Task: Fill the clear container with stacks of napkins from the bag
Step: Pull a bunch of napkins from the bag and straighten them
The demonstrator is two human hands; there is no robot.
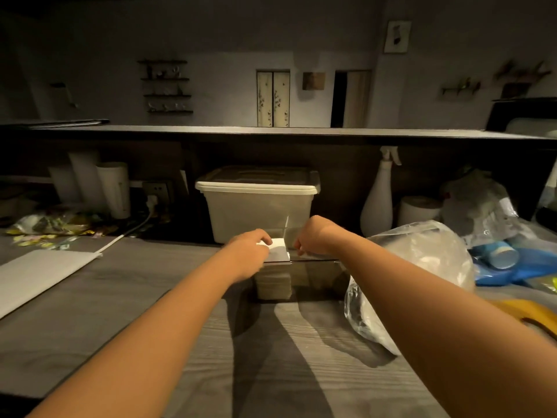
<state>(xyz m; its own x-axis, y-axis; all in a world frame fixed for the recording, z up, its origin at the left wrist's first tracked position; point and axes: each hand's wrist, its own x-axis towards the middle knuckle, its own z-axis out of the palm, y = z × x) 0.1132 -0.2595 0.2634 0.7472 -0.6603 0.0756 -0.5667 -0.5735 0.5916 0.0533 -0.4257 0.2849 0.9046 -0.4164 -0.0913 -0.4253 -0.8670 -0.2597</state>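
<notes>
Left grip clasps the white paper napkin stack at the left end of the clear plastic container. Whether the right grip holds anything, I cannot tell. The stack is probably light and floppy, so squeeze opposite edges.

clear container: upright | napkins: white stack, left end inside | bag: crumpled, right

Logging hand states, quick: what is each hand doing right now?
Left hand: holding the napkin stack at the clear container.
Right hand: fingers curled beside the stack; grip cannot be told.
</notes>
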